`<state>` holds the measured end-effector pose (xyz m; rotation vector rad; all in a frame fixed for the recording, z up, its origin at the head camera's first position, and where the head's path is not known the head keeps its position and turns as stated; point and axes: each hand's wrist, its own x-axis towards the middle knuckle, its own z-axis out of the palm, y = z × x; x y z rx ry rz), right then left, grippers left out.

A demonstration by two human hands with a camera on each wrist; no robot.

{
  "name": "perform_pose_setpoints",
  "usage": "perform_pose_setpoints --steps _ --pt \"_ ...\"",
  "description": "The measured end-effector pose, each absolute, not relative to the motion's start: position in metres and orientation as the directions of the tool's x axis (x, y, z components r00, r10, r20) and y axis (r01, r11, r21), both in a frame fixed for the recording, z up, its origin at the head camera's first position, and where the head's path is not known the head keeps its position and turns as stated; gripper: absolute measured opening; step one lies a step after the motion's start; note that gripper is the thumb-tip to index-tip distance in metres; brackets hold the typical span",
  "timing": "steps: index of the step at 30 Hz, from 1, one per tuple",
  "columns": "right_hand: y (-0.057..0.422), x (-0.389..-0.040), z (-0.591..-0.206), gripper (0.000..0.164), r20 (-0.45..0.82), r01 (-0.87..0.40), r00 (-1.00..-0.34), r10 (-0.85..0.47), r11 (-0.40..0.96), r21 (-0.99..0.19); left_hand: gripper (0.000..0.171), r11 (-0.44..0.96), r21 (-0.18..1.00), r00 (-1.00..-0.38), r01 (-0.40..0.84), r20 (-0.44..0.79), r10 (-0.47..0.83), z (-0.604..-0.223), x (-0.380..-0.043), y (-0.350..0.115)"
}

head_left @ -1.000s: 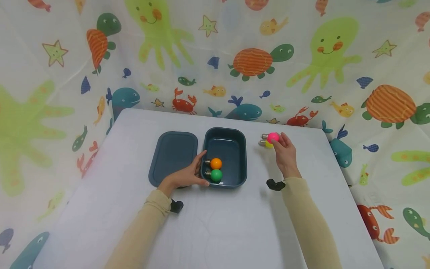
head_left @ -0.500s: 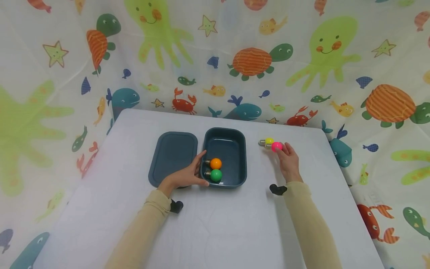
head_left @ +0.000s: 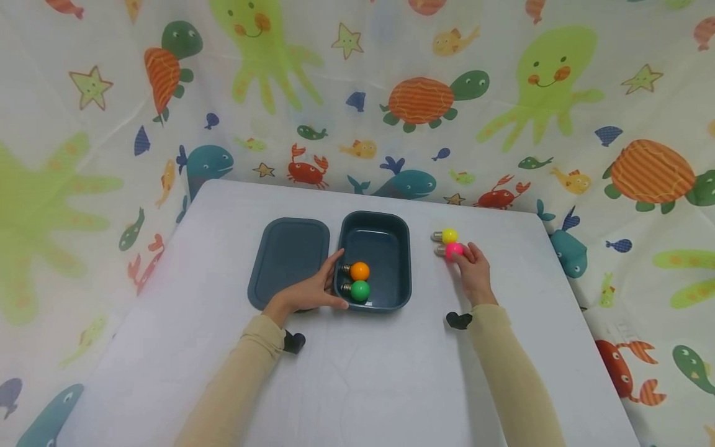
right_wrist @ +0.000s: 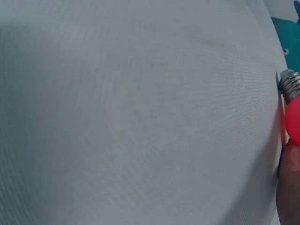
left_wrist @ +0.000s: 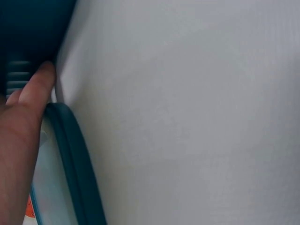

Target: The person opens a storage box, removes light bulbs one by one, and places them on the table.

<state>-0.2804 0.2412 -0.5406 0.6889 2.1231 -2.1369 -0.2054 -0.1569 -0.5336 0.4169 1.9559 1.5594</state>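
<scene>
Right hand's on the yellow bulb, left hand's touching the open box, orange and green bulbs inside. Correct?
Not quite: the right hand is on the pink bulb, with the yellow bulb just beyond it, as the head view shows. The rest stands: the left hand touches the open box, with the orange bulb and green bulb inside.

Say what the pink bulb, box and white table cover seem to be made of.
Pink bulb: shiny globe, plastic or coated glass, unclear which; silvery threaded base looks metal. Box: probably plastic, smooth with soft highlights. White table cover: likely matt cloth, fine ribbing showing up close.
</scene>
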Motion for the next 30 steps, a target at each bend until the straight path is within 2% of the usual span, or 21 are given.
perform_pose_setpoints --steps 6,15,26,30 --pt "0.241 -0.279 -0.543 0.075 -0.329 0.355 -0.907 0.263 0.059 -0.933 0.120 0.264 0.957 -0.779 -0.125 -0.259 0.572 -0.536 -0.203 -0.156" --pt "0.244 -0.276 -0.538 0.076 -0.321 0.351 -0.912 0.255 0.082 -0.933 0.120 0.240 0.963 -0.780 -0.125 -0.245 0.576 -0.537 -0.199 -0.153" --pt "0.241 -0.284 -0.512 0.072 -0.342 0.399 -0.858 0.384 0.079 -0.914 0.121 0.242 0.962 -0.777 -0.129 -0.249 0.578 -0.536 -0.199 -0.152" --pt "0.232 -0.285 -0.501 0.072 -0.342 0.404 -0.854 0.391 0.085 -0.911 0.120 0.244 0.962 -0.776 -0.122 -0.245 0.580 -0.534 -0.198 -0.152"
